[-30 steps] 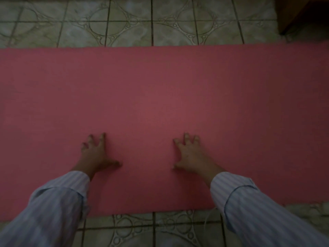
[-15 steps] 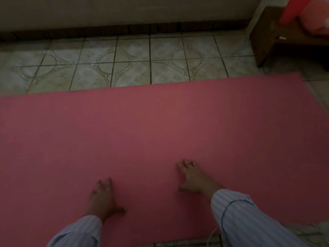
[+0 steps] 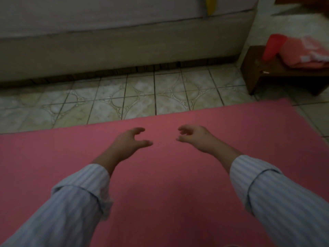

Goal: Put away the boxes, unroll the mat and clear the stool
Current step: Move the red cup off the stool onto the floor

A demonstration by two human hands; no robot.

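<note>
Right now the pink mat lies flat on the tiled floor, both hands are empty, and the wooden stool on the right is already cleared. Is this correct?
Not quite: the wooden stool is not cleared. The head view shows a red cup and a pink bundle on it. The rest holds.

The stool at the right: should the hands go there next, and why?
Probably yes: reach the right hand toward the red cup on the stool. The pink mat already lies flat on the tiles, both hands are empty and open, the left hand too, and the stool still carries the cup and a pink bundle.
</note>
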